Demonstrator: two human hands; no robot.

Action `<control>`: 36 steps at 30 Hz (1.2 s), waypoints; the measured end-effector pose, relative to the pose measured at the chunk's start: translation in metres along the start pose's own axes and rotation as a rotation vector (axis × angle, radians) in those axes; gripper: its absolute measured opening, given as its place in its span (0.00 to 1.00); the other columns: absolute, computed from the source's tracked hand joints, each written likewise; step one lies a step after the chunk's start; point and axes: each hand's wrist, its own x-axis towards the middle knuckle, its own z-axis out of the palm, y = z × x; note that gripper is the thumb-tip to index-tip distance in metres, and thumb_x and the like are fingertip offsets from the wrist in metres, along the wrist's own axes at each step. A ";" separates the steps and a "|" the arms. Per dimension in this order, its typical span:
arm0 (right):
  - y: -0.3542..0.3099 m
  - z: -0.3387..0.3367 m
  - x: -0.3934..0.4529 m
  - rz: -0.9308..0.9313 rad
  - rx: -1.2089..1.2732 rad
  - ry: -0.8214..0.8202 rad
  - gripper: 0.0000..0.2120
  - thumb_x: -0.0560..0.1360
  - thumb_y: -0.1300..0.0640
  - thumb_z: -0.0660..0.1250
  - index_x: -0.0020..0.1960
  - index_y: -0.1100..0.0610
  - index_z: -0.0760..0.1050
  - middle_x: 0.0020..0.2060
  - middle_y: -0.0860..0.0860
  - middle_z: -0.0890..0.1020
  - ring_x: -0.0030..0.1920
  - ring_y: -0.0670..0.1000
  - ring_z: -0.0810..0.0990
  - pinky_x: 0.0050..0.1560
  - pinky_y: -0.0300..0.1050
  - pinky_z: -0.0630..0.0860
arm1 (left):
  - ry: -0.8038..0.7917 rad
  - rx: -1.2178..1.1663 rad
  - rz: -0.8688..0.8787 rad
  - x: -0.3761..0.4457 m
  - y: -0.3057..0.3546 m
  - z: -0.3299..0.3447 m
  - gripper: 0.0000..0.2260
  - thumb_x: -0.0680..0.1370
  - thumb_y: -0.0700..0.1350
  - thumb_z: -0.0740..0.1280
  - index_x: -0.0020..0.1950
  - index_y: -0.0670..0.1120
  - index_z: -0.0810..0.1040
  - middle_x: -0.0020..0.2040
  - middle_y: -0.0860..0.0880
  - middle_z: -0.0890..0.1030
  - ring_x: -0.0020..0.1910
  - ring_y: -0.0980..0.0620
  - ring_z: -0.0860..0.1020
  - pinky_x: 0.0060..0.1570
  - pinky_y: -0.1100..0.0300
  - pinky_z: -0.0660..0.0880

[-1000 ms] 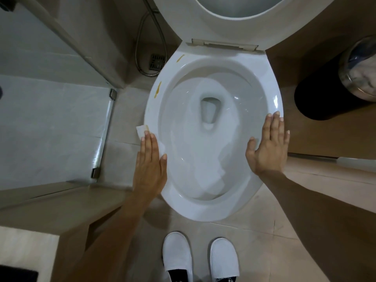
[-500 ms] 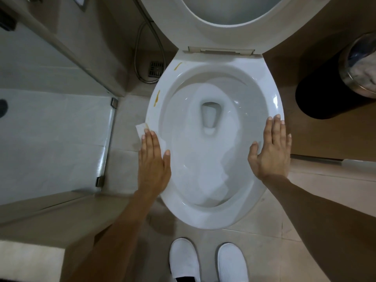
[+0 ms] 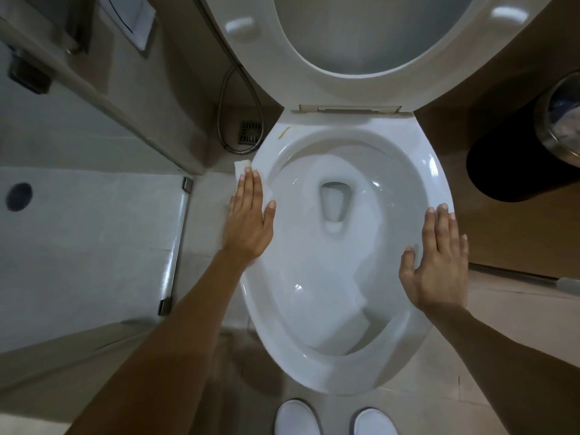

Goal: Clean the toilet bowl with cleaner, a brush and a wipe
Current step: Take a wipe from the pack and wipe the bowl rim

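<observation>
Beside the shower glass: a metal hose (image 3: pixel 226 98) loops down to a floor drain (image 3: pixel 250 132) at far left.
Left hand: the left hand (image 3: pixel 248 219) lies flat, fingers (image 3: pixel 249 186) straight and released, pressing a white wipe (image 3: pixel 242 167) onto the left rim of the toilet bowl (image 3: pixel 433 171).
Wipe: thin, soft and light; likely damp and apt to bunch, so it is best held under a flat palm, not pinched.
Stain: a yellow streak (image 3: pixel 284 133) marks the rim further back, not yet wiped.
Right hand: the right hand (image 3: pixel 439 262) rests flat on the right rim, fingers straight, grasping nothing.
Rim: glazed, hard, probably slippery.
Far right: a dark bin (image 3: pixel 514 158).
</observation>
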 end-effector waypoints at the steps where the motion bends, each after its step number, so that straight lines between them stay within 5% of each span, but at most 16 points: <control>1: 0.000 0.000 0.000 0.000 0.006 0.003 0.34 0.75 0.49 0.51 0.79 0.56 0.46 0.79 0.52 0.47 0.78 0.50 0.43 0.77 0.54 0.45 | -0.008 0.006 0.018 0.009 -0.001 -0.002 0.27 0.83 0.52 0.47 0.78 0.44 0.40 0.78 0.48 0.41 0.76 0.54 0.40 0.74 0.55 0.42; 10: 0.000 0.002 0.000 0.005 0.007 0.015 0.35 0.75 0.50 0.51 0.79 0.56 0.47 0.79 0.52 0.48 0.78 0.50 0.44 0.77 0.55 0.48 | -0.034 0.002 0.104 0.009 -0.009 -0.004 0.27 0.82 0.53 0.45 0.78 0.45 0.42 0.78 0.50 0.43 0.75 0.56 0.39 0.74 0.56 0.43; 19: -0.001 0.002 0.000 -0.009 0.015 0.028 0.35 0.74 0.49 0.49 0.79 0.58 0.48 0.78 0.53 0.49 0.78 0.52 0.46 0.76 0.57 0.50 | -0.107 0.006 0.108 -0.051 -0.016 -0.002 0.27 0.79 0.56 0.40 0.77 0.50 0.39 0.77 0.55 0.41 0.74 0.63 0.37 0.69 0.68 0.34; 29: 0.000 0.001 0.000 -0.010 0.017 0.014 0.35 0.74 0.47 0.47 0.79 0.57 0.48 0.78 0.53 0.49 0.78 0.52 0.46 0.76 0.56 0.49 | -0.114 0.036 0.190 0.013 -0.013 -0.013 0.26 0.82 0.54 0.44 0.78 0.48 0.40 0.77 0.54 0.39 0.76 0.57 0.39 0.73 0.56 0.41; 36: 0.000 0.001 0.000 -0.012 0.020 0.004 0.34 0.75 0.46 0.46 0.79 0.56 0.47 0.78 0.52 0.48 0.78 0.51 0.45 0.76 0.56 0.50 | 0.024 -0.072 -0.086 0.013 0.018 -0.002 0.26 0.83 0.51 0.45 0.78 0.43 0.40 0.78 0.47 0.41 0.76 0.54 0.39 0.74 0.56 0.40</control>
